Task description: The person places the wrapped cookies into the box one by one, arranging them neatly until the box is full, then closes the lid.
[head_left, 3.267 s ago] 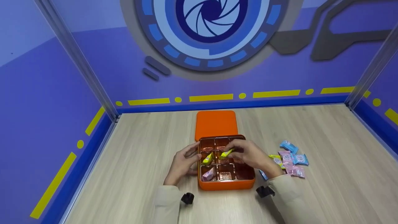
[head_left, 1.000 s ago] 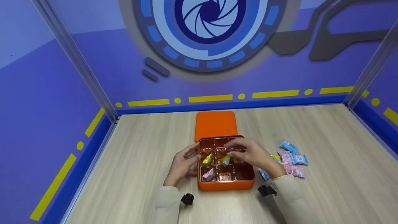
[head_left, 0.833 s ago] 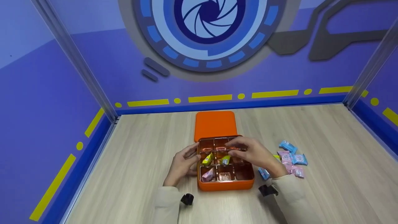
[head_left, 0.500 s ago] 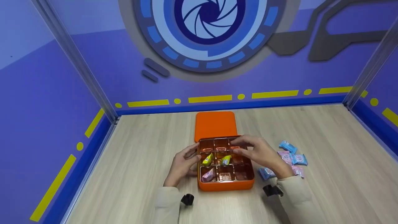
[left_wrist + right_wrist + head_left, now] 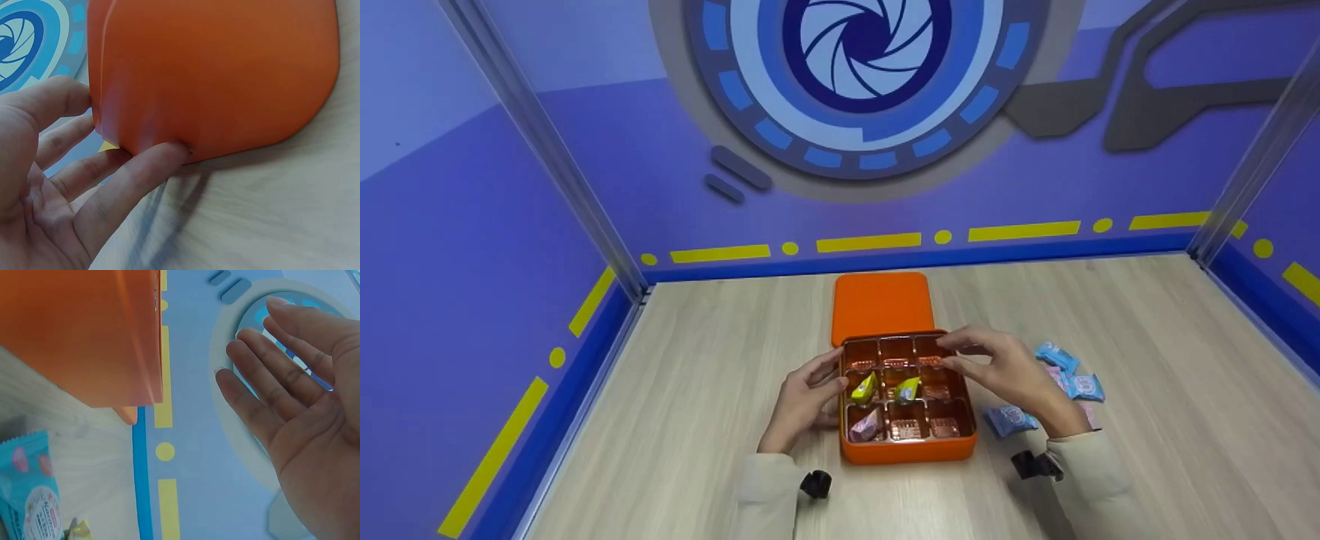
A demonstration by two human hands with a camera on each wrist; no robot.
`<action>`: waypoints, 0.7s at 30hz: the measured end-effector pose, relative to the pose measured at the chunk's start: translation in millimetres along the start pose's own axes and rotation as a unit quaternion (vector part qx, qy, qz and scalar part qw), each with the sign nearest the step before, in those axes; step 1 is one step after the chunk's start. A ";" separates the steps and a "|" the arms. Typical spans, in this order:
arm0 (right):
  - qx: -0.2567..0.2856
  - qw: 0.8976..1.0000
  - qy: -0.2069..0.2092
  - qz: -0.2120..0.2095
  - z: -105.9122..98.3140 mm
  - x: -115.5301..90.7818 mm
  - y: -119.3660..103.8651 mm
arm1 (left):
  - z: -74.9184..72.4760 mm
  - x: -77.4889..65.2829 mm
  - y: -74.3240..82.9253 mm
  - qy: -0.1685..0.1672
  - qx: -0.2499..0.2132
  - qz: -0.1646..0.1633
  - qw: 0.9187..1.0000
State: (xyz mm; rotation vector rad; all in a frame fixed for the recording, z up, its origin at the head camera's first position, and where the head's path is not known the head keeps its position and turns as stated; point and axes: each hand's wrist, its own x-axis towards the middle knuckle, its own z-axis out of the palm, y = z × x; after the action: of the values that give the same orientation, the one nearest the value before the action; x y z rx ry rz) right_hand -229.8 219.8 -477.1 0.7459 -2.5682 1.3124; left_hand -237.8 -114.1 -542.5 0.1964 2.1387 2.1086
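Observation:
An orange box [image 5: 907, 451] with a clear-walled insert of several compartments stands uncovered in the head view. A yellow candy [image 5: 864, 388] sits in its middle-left compartment and another yellow candy [image 5: 908, 389] in the centre one. In the front-left compartment lies a pink candy [image 5: 865, 426]. My left hand [image 5: 802, 401] touches the box's left side with its fingertips, fingers extended in the left wrist view [image 5: 62, 163]. Over the box's right rim hovers my right hand [image 5: 1009, 371], its fingers spread and holding nothing in the right wrist view [image 5: 304, 394].
Behind the box lies its orange lid [image 5: 881, 307]. Right of the box are wrapped candies: a blue one [image 5: 1011, 421] near my right wrist, two more blue ones farther back, and pink ones partly hidden by my hand. Printed walls border the table.
My right hand let go of a yellow candy, which now lies in the centre compartment. The hand then moved right, to the box's right rim. My left hand stayed at the left side.

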 end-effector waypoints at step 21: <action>-0.020 0.999 0.003 -0.038 -12.1 -22.3 26.8 | 1.3 -0.6 0.3 0.004 -0.002 0.002 1.000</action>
State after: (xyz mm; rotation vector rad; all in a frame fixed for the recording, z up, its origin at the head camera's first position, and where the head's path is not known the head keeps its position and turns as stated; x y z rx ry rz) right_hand -225.0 250.4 -497.0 0.8230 -2.5254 1.2360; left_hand -237.0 -113.0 -542.2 0.1929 2.1391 2.1194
